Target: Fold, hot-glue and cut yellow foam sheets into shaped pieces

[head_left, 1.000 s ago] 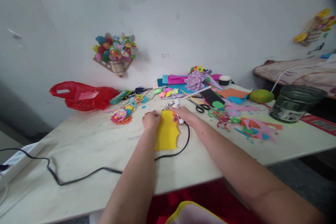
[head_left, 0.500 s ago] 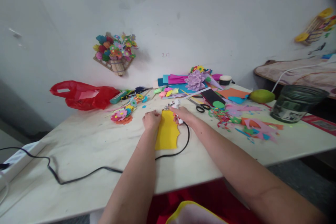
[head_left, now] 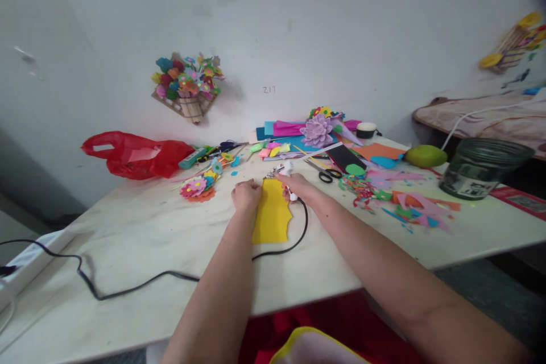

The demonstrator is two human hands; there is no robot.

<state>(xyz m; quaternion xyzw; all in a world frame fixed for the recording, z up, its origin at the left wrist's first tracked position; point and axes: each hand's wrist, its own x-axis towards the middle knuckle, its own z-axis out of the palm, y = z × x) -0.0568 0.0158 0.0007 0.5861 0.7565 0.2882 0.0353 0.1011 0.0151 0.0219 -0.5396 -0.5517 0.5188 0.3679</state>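
Observation:
A yellow foam sheet (head_left: 273, 213) with a jagged right edge lies flat on the table in front of me. My left hand (head_left: 246, 195) is closed at its upper left edge, fingertips pinched on that side; exactly how much they grip is hard to see. In my right hand (head_left: 301, 186) is a white hot glue gun (head_left: 285, 168), nozzle pointing left over the sheet's top edge. Its black cord (head_left: 306, 222) loops under the sheet's right side and runs off to the left. Something small and metallic shows by the nozzle, too blurred to name.
Foam flowers (head_left: 197, 186) and a red plastic bag (head_left: 139, 153) lie to the left. Scissors (head_left: 326, 175), foam scraps (head_left: 420, 207) and a glass jar (head_left: 482, 168) stand to the right. Coloured sheets (head_left: 294, 141) are stacked at the back. A power strip (head_left: 36, 261) sits at the left edge.

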